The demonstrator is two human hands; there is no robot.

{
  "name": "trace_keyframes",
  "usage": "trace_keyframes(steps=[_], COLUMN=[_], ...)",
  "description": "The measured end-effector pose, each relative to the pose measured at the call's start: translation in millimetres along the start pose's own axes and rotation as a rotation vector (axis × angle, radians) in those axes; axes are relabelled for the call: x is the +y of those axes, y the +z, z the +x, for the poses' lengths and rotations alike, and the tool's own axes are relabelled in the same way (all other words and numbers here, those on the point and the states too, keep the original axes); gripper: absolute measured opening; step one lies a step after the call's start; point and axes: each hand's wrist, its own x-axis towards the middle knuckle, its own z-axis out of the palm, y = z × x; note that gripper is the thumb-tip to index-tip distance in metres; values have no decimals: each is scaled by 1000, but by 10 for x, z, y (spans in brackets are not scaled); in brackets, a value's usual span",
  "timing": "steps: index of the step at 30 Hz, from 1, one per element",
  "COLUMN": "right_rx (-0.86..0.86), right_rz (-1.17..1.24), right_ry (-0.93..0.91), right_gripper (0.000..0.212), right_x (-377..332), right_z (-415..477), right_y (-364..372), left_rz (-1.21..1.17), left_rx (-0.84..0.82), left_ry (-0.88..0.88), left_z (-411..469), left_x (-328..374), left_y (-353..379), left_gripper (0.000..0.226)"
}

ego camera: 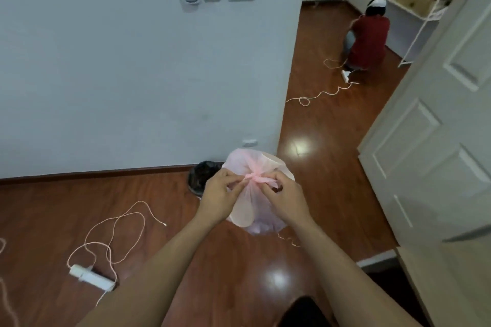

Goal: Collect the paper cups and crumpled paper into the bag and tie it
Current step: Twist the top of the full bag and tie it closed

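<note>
Left hand (pixel 218 195), right hand (pixel 284 198): each grip pinching knot (pixel 253 177) atop pink bag (pixel 243 210).

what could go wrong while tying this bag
The thin pink bag looks full; if the left hand and right hand pull hard, the plastic might tear or the knot slip loose. The loose cable and power strip on the floor could catch a foot when stepping away.

L hand (pixel 221 195) & R hand (pixel 285 198) pinch knot (pixel 252 178) atop pink bag (pixel 243 211).
</note>
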Motion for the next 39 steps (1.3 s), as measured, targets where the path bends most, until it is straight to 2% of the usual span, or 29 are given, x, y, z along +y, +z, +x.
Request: trace_keyframes(steps=[9, 17, 23, 27, 33, 39], right_rx=[-270, -484, -568, -589, -524, -476], right_rz=[-21, -65, -124, -160, -265, -285], right_ry=[4, 123, 176, 234, 386, 456], right_gripper=[9, 14, 15, 12, 19, 2], right_x=[69, 224, 280, 318, 444, 657], right_z=[1210, 2199, 2820, 3171, 3555, 3895], right_y=[852, 1576, 2044, 2437, 3114, 3686], left_rz=[9, 98, 150, 84, 114, 95], left_rx=[74, 62, 4, -25, -178, -232], left_ry=[-229, -378, -447, -509, -524, -547], left_z=[730, 1475, 1950, 2279, 2748, 3230], left_x=[-954, -1506, -2036, -2589, -3492, -4044], left_y=[-308, -546, -686, -745, -803, -838], left_gripper=[12, 8, 21, 9, 14, 16])
